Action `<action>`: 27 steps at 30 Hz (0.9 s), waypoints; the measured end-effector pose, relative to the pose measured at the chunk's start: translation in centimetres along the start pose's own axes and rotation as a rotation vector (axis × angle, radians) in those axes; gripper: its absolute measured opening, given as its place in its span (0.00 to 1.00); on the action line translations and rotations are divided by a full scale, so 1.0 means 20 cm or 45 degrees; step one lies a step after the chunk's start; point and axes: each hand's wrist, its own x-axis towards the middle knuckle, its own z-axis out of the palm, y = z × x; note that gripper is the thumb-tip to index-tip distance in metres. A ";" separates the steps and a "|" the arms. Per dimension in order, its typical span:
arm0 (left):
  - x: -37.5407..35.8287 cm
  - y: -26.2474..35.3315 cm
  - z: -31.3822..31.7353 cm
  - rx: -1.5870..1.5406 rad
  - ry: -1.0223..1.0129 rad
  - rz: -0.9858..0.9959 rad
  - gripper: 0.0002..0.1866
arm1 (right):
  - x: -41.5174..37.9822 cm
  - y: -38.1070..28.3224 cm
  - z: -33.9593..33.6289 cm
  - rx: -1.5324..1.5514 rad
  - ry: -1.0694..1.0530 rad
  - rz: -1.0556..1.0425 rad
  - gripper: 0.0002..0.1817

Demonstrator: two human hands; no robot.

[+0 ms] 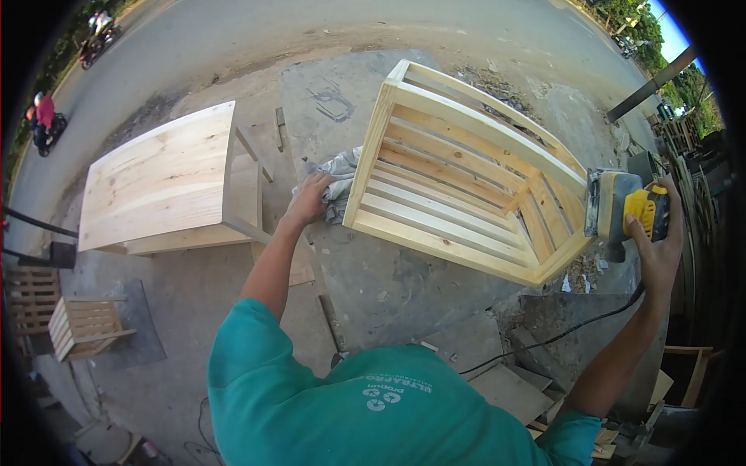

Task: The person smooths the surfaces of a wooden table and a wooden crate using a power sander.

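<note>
A slatted pale wooden crate (458, 241) rests tilted on the grey work surface (373, 287), its open side facing me. My right hand (659, 245) is wrapped around a yellow and black power sander (641, 210). The sander's pad lies against the crate's right end, and a black cable (559, 335) trails from it. At the crate's left end, my left hand (309, 200) is closed on a crumpled grey cloth (340, 182); its fingertips are partly hidden in the folds.
A wooden table (159, 179) stands at left, with a small slatted crate (85, 326) below it. Wood scraps (532, 365) lie at lower right. Beyond is a road (256, 35) with motorcycle riders (47, 120). A post (649, 84) leans at upper right.
</note>
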 end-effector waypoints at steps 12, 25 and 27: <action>0.79 -0.17 -0.09 0.672 -0.244 -0.081 0.30 | -0.01 -0.04 -0.04 -0.070 -0.032 0.045 0.38; 0.31 1.04 -0.58 -1.179 0.257 0.199 0.56 | -0.05 -0.10 -0.04 -0.008 0.021 0.109 0.37; 0.26 1.09 -0.58 -1.171 0.265 0.245 0.57 | -0.07 -0.05 -0.02 0.031 0.089 0.121 0.37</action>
